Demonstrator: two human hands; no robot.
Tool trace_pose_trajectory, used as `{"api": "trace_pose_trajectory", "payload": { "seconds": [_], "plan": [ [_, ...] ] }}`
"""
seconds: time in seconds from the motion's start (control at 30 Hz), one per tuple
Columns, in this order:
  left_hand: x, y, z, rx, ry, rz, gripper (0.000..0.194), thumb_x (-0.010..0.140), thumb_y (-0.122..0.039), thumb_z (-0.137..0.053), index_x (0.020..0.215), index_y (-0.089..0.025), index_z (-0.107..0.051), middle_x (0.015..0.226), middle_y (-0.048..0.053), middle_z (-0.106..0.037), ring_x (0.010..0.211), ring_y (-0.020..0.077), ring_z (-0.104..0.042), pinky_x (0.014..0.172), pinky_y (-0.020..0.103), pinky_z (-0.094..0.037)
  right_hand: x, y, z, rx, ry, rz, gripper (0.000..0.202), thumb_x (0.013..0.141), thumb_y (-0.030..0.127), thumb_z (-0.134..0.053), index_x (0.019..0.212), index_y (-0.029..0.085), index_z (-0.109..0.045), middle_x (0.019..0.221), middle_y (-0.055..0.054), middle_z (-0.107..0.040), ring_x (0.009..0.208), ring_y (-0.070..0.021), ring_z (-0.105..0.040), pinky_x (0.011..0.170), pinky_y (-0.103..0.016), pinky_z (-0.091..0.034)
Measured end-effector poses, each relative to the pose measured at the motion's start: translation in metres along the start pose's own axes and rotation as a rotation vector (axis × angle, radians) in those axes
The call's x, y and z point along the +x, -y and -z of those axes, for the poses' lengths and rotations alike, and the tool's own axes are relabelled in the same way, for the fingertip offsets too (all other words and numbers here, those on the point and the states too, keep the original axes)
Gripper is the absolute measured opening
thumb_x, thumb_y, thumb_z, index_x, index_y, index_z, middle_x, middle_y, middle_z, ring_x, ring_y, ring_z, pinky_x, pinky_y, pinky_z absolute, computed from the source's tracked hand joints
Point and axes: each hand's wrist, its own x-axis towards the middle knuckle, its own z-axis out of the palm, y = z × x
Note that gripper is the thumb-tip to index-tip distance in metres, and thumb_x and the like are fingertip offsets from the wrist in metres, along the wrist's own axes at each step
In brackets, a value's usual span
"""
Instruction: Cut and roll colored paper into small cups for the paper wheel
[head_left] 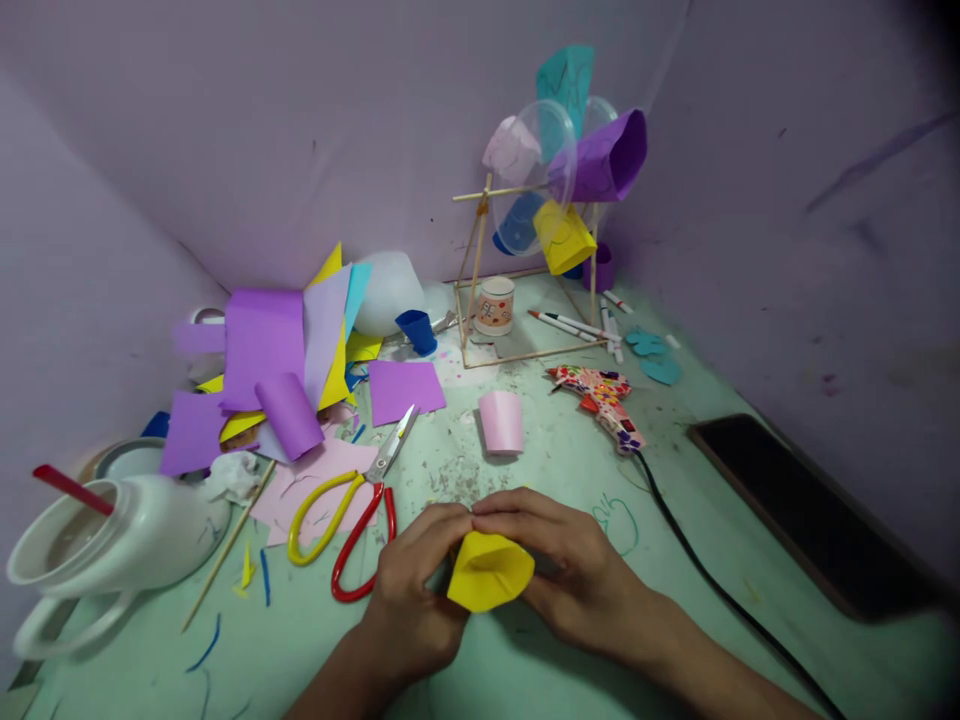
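A small yellow foam-sheet cup point(491, 572) is between my hands near the front middle of the table, one end facing me. My left hand point(420, 585) wraps its left side, fingers closed round it. On the other side my right hand point(570, 565) grips it, with fingertips meeting the left ones over the top. Just beyond the hands a pink cup point(501, 422) of similar shape stands on the table. Scissors point(384, 470) with one yellow and one red handle lie open to the left of my left hand.
Purple sheets point(262, 345) and other coloured scraps pile up at left, behind a white pitcher point(165, 520). At back stands a stick frame point(472, 270) carrying a wheel with coloured cups point(600, 160). A flowered glue gun point(600, 395), its black cord and a phone point(810, 510) lie at right.
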Motion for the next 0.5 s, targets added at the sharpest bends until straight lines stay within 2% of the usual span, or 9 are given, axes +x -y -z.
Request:
{"api": "trace_pose_trajectory", "payload": {
  "seconds": [0.17, 0.33, 0.5],
  "plan": [
    [-0.0001, -0.0008, -0.0012, -0.038, -0.043, -0.004, 0.035, 0.068, -0.004, -0.057, 0.1, -0.019, -0.058, 0.092, 0.006, -0.065, 0.084, 0.0168, -0.062, 0.072, 0.026, -0.052, 0.0012, -0.0004, 0.0018, 0.001, 0.002, 0.013, 0.044, 0.081, 0.01, -0.055, 0.121, 0.029, -0.054, 0.111, -0.006, -0.061, 0.101, -0.0169, -0.06, 0.086, -0.032, -0.05],
    [-0.0015, 0.0006, 0.0028, -0.045, 0.038, -0.001, 0.039, 0.072, -0.006, -0.055, 0.108, -0.019, -0.052, 0.1, 0.008, -0.063, 0.092, 0.0186, -0.06, 0.079, 0.031, -0.051, 0.0008, 0.0007, 0.0018, 0.039, -0.042, -0.031, 0.038, 0.081, 0.012, -0.056, 0.116, 0.028, -0.058, 0.111, -0.006, -0.062, 0.098, -0.0175, -0.061, 0.083, -0.033, -0.051],
    [-0.0029, 0.0008, 0.0023, -0.077, 0.045, 0.083, 0.037, 0.071, -0.007, -0.055, 0.105, -0.02, -0.054, 0.097, 0.007, -0.064, 0.086, 0.0182, -0.062, 0.072, 0.029, -0.052, 0.0011, 0.0026, 0.0005, -0.017, -0.044, -0.046, 0.043, 0.078, 0.015, -0.06, 0.119, 0.026, -0.056, 0.115, -0.007, -0.06, 0.103, -0.0197, -0.059, 0.089, -0.034, -0.048]
  ]
}}
